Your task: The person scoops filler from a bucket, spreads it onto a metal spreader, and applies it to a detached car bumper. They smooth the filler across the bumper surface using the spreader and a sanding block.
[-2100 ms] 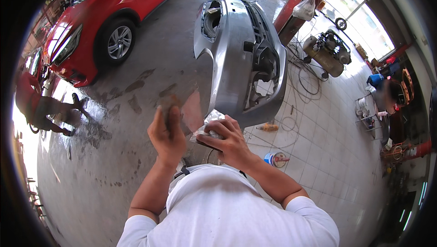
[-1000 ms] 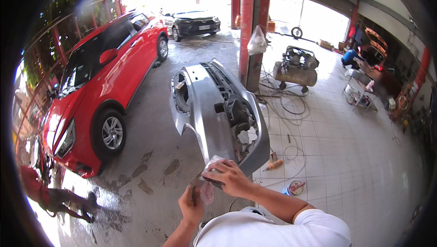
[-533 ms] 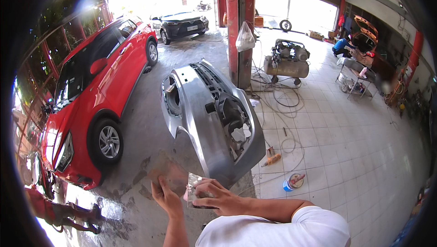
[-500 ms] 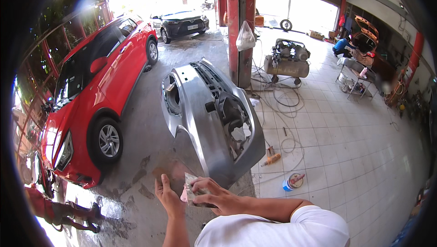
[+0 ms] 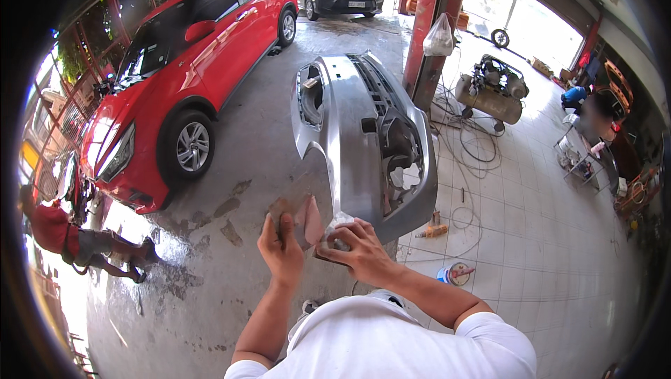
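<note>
My left hand (image 5: 282, 249) is raised in front of me, its thumb and fingers closed on a thin, flat brownish-pink piece (image 5: 308, 219); blur hides what kind of piece it is. Close beside it, my right hand (image 5: 360, 249) grips a whitish, crumpled-looking piece (image 5: 340, 223), partly covered by the fingers. The two hands are slightly apart, the right one bent in from the side. Just beyond them is a silver-grey car bumper (image 5: 342, 127), its openings facing right. From this view, the right hand overlaps the bumper's near end.
At left stands a red car (image 5: 168, 99), with a person in red (image 5: 52, 229) nearer. An orange power tool (image 5: 435, 225) and an open can (image 5: 456, 273) lie right of the bumper. Hoses trail from an air compressor (image 5: 493, 96). A red pillar (image 5: 428, 29) stands behind.
My view has shifted, so the cars and bumper appear farther right. My hands have come up and apart slightly; more of the pinkish piece shows between them. Both hands remain closed.
</note>
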`<state>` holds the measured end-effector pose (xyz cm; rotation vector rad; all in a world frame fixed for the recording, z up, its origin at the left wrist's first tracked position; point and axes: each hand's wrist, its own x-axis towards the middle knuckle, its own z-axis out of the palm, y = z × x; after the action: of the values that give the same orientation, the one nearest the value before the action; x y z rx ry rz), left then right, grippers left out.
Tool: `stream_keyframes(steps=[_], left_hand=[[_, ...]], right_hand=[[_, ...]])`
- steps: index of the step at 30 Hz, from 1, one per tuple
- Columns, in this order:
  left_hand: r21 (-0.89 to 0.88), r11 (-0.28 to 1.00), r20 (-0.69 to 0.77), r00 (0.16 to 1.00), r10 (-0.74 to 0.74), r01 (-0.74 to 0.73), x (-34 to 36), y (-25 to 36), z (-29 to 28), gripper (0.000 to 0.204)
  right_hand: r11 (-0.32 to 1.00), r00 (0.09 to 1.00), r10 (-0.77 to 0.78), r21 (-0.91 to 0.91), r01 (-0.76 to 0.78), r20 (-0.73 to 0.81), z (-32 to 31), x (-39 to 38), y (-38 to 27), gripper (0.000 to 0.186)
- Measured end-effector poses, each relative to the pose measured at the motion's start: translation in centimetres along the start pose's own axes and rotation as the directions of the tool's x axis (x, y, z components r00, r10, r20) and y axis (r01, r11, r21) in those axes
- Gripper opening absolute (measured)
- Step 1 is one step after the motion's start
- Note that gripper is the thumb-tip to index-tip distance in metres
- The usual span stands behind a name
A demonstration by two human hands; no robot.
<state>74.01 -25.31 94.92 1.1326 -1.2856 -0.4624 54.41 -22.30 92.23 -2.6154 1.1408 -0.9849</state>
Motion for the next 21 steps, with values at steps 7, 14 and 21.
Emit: stream_keyframes(steps=[7, 14, 21], left_hand=[[0.094, 0.976, 0.074, 0.979, 0.189, -0.196, -0.5, 1.8, -1.3, 0.011], [0.092, 0.974, 0.037, 0.978, 0.207, -0.209, 0.2, 2.8, -1.7, 0.009], [-0.026, 0.997, -0.055, 0.996, 0.076, -0.077, 0.3, 2.6, -2.7, 0.012]], right_hand=[[0.999, 0.985, 0.034, 0.022, -0.031, -0.167, -1.7, 2.7, -1.2, 0.070], [0.999, 0.973, 0.038, 0.014, -0.036, -0.227, -2.4, 2.0, -1.1, 0.072], [0.996, 1.000, -0.010, 0.083, 0.012, -0.028, 0.3, 1.9, -1.7, 0.075]])
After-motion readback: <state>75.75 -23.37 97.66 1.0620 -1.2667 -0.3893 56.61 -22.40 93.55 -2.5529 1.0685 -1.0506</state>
